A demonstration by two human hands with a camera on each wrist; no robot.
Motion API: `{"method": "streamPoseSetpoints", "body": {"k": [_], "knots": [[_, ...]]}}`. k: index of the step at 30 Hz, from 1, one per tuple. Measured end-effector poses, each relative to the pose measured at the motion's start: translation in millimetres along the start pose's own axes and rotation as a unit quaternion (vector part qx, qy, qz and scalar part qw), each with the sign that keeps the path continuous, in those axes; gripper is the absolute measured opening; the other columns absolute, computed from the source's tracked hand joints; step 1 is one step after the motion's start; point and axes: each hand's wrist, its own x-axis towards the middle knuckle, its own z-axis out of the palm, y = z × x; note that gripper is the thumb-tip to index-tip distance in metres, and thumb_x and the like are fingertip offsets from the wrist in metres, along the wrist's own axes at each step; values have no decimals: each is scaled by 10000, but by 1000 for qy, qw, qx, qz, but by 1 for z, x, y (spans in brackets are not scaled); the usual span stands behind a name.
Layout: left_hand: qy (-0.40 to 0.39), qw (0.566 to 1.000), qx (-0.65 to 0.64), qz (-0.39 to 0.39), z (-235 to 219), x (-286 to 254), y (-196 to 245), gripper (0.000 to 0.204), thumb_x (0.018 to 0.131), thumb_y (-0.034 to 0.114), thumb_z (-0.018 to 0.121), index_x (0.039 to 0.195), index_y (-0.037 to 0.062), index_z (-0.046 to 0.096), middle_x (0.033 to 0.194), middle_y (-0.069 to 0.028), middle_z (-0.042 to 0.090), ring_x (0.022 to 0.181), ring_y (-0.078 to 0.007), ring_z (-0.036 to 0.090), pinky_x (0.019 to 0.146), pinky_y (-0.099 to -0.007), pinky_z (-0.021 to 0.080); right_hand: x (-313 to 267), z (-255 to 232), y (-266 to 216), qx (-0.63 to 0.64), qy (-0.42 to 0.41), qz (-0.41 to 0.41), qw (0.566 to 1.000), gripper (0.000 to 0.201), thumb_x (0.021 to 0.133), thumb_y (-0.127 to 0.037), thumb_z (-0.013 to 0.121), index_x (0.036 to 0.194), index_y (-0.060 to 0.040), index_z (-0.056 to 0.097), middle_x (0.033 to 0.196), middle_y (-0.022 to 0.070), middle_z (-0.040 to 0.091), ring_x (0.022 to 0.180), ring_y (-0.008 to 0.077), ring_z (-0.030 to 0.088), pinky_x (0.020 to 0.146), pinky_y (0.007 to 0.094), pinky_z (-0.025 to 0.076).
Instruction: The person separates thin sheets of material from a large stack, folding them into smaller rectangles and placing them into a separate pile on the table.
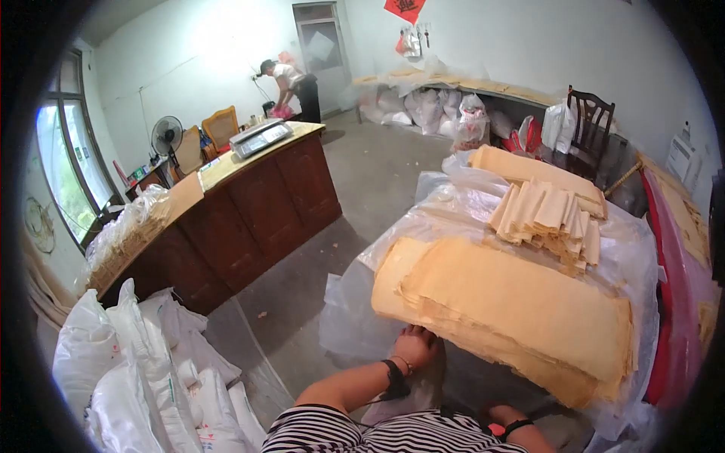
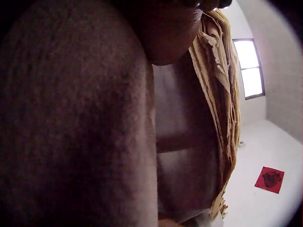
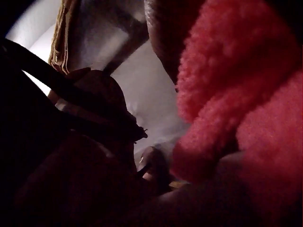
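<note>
The person's left hand (image 1: 417,349) is at the near edge of a stack of tan sheets (image 1: 513,309), right of centre in the head view; whether its fingers grip the sheets cannot be told. The stack's long axis slopes from mid-frame down to the lower right, one short end facing the right side. In the left wrist view its layered edge runs top to bottom. Above it, a folded bundle (image 1: 540,211) has creases slanting toward the lower left. The right hand (image 1: 504,414), bottom right of centre, is beside a fluffy pink-red cloth (image 3: 227,71); its grip is unclear.
</note>
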Motion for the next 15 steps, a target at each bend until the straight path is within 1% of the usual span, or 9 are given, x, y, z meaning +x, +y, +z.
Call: {"method": "streamPoseSetpoints", "body": {"k": [2,3,6,7,10,11,12,14,15], "knots": [[10,1000,5,19,12,2,-7,434,915,367,621,1267,114,638,1318,-161,595,1278,-370,520,1026,-527,446,14,4,22,-51,3,25,998,469,955,-454,609,1236,-96,724,1275,99,702,1129,235,639,998,379,459],[38,999,-36,12,-3,-4,0,442,902,366,628,1266,117,639,1313,-157,597,1270,-367,527,1021,-527,447,29,4,34,-79,2,44,996,474,956,-462,609,1240,-100,723,1276,97,702,1129,233,638,999,377,458],[16,1000,-10,4,-5,-5,1,431,913,373,621,1261,119,643,1310,-160,598,1253,-368,538,1009,-531,449,-106,16,-120,-80,-84,47,992,394,985,-360,577,1220,-81,725,1107,78,742,1038,200,664,898,362,505],[16,1000,-7,6,0,-6,0,430,916,376,618,1260,119,643,1309,-158,599,1250,-367,541,1009,-531,448,-57,23,-67,-39,-139,53,988,405,989,-391,571,1223,-102,729,1086,88,757,987,218,682,897,353,508],[13,1000,-4,6,3,0,-2,430,924,383,611,1259,115,643,1308,-154,600,1248,-362,543,1011,-531,444,-8,28,15,-7,-121,5,993,514,953,-479,591,1272,-90,696,1235,84,714,1118,214,634,1004,351,447],[1,1000,-11,-2,0,-1,2,432,925,384,609,1260,114,643,1309,-153,599,1252,-359,541,1015,-530,442,-17,29,3,3,-115,-12,993,554,940,-508,598,1288,-86,685,1285,83,700,1161,213,618,1039,350,427],[-10,1000,-18,-10,-5,0,3,433,926,385,608,1260,112,642,1310,-153,599,1256,-356,539,1018,-530,439,-26,26,-9,-67,-109,-23,991,550,943,-504,596,1292,-89,684,1297,83,693,1164,209,617,1041,349,427],[7,1000,-18,-6,-14,-2,5,436,924,388,609,1260,114,643,1318,-154,597,1263,-354,534,1024,-526,435,-97,21,-102,-209,-95,-43,972,543,948,-497,592,1301,-95,680,1321,84,680,1169,202,615,1044,345,426],[10,1000,-21,-5,-13,-6,7,437,923,390,609,1261,115,643,1322,-154,596,1267,-353,532,1027,-524,433,-58,24,-77,-146,-187,-4,971,490,967,-455,574,1311,-123,682,1320,72,672,1181,211,608,1042,347,430]]}}
